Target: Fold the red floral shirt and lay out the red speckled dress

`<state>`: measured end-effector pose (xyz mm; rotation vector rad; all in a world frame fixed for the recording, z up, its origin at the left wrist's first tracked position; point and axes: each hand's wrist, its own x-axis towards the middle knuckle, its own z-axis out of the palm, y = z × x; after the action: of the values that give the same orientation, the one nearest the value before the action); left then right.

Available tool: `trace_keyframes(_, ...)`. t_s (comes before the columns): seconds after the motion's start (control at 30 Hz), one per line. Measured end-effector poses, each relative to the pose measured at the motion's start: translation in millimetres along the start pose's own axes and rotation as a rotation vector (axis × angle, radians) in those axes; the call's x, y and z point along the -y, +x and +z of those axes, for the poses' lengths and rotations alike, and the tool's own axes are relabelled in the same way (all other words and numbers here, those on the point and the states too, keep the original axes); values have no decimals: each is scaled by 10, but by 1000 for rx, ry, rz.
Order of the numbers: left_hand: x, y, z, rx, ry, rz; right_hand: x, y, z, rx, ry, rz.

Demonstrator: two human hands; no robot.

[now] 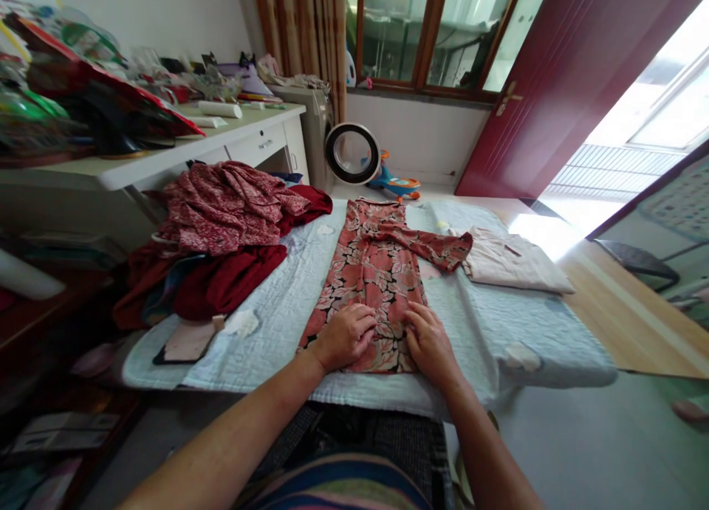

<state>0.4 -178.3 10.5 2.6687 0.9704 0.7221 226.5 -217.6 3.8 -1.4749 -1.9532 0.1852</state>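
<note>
Head view | red-and-black leaf-patterned cloth garment (388,277) lies mid-way on pale-blue quilted fabric pad (291,296) | left hand (344,337), right hand (433,345) on garment near pad's front edge; fingers loosely curled, cannot tell whether pinching | folded cream cloth (515,263): pad's right side

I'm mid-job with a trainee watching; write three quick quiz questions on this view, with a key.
1. What do the left hand and right hand both rest on?
2. True or false: the folded cream garment lies on the person's right.
3. The round door of the washing machine stands: A) shut; B) open.

Key: 1. The floral garment. 2. True. 3. B.
</note>
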Motion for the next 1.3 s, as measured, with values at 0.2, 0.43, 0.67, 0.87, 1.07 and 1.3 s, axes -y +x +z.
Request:
trace_keyframes(0.2,-9,5,-3,27,10,-22,-98,-76,14,24,45,11)
trace_keyframes(0.43,-40,11,-28,68,15,-63,-92,-164,-175,52,112,34)
trace_keyframes(0.67,-64,28,-50,78,2,-86,-87,-44,-416,150,66,103)
trace_keyframes(0.87,-139,50,-94,134,-6,-145,-51,618,-231,153,45,-15)
trace_keyframes(1.07,122,225,-400,202,-78,-73,-266,1048,-17,321,-72,-23)
trace_keyframes(1.3,1118,681,-452,67,48,-149,-820,1620,-382,242,-387,144)
